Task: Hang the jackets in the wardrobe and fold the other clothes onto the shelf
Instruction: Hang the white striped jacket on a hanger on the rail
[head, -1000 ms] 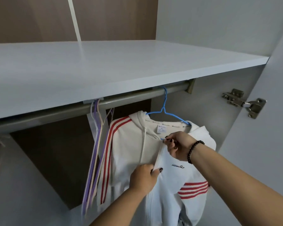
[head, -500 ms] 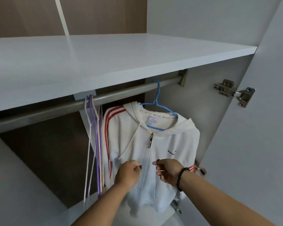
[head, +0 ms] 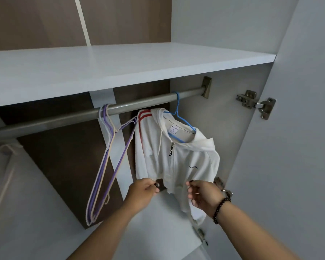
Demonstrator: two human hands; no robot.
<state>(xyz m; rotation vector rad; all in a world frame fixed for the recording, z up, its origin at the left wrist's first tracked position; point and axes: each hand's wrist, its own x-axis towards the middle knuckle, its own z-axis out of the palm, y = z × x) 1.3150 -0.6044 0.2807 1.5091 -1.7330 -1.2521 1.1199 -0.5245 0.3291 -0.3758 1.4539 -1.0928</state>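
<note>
So the white zip jacket [head: 176, 158] with the red stripes is hanging on a blue hanger [head: 178, 117], hooked over the wardrobe rail [head: 83, 117] near its right end, right by the bracket. Zip looks pulled up to the collar. The left hand [head: 142, 194] is pinching the bottom hem at the jacket's left corner, thumb and curled fingers closed on the fabric. The right hand [head: 203, 197] is gripping the hem on the other side, fingers curled into the cloth, though I can't really make out how much fabric is in there since the hand is covering it. A beaded bracelet [head: 220, 209] is sitting on that wrist.

Further left on the rail a bunch of empty hangers [head: 105, 166], purple and cream, is dangling tilted, touching the jacket's shoulder. The shelf [head: 120, 72] is running above the rail. The door hinge [head: 255, 104] is showing on the right; a lower one is mostly hiding behind the sleeve. Left end of the rail is getting cut off by the frame edge.
</note>
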